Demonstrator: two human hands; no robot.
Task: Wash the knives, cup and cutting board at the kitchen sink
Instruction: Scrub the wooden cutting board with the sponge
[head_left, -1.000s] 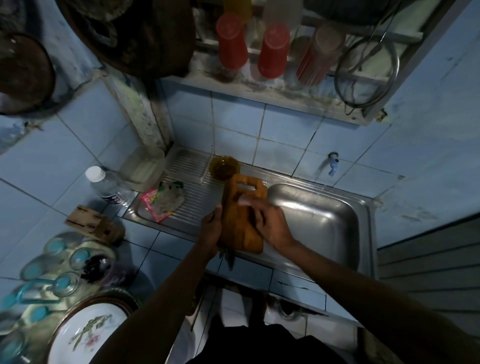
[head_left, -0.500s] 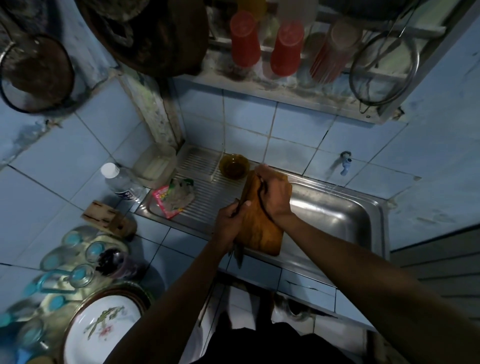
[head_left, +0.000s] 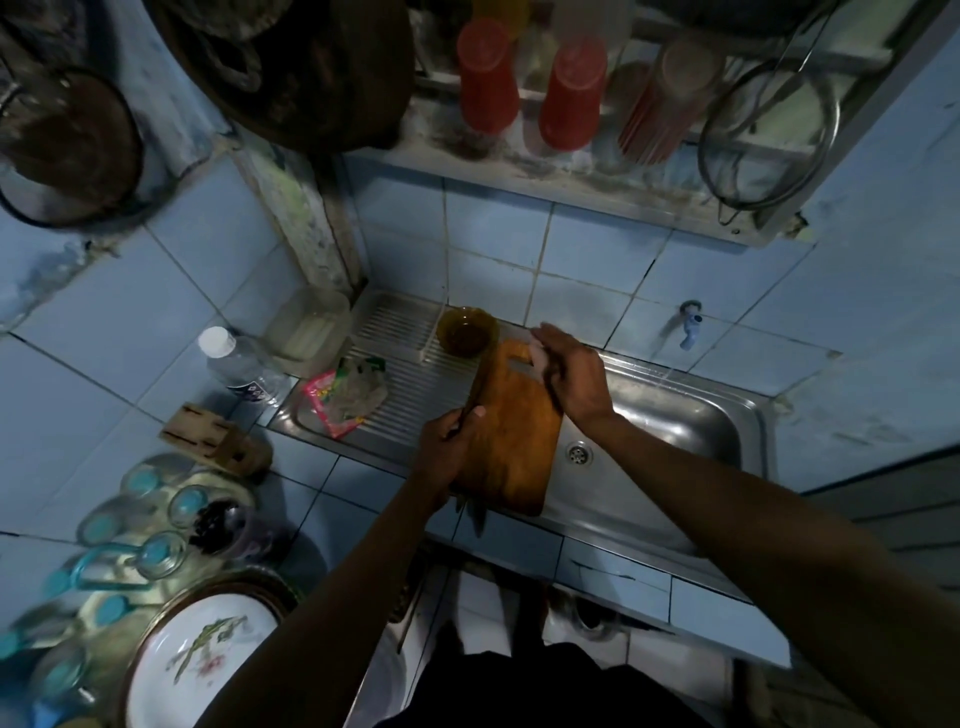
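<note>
The brown wooden cutting board (head_left: 514, 447) is propped on the front left rim of the steel sink (head_left: 675, 431). Its handle end points toward the wall. My left hand (head_left: 449, 441) grips the board's left edge together with a dark knife (head_left: 475, 389) lying along that edge. A blade tip (head_left: 475, 519) pokes out below the hand. My right hand (head_left: 571, 374) lies over the board's top end by the handle slot, with its fingers stretched across it. An amber cup (head_left: 465, 332) stands on the drainboard just behind the board.
A blue tap (head_left: 691, 325) sticks out of the tiled wall above the basin, and the drain (head_left: 579, 452) is uncovered. On the drainboard lie a pink packet (head_left: 343, 400), a bottle (head_left: 239, 364) and a clear tub (head_left: 309, 332). Jars and a plate (head_left: 202, 670) crowd the left counter.
My right hand slid from the board's middle up to its handle end. The board has turned so that more of its face shows. My left hand kept its grip on the edge.
</note>
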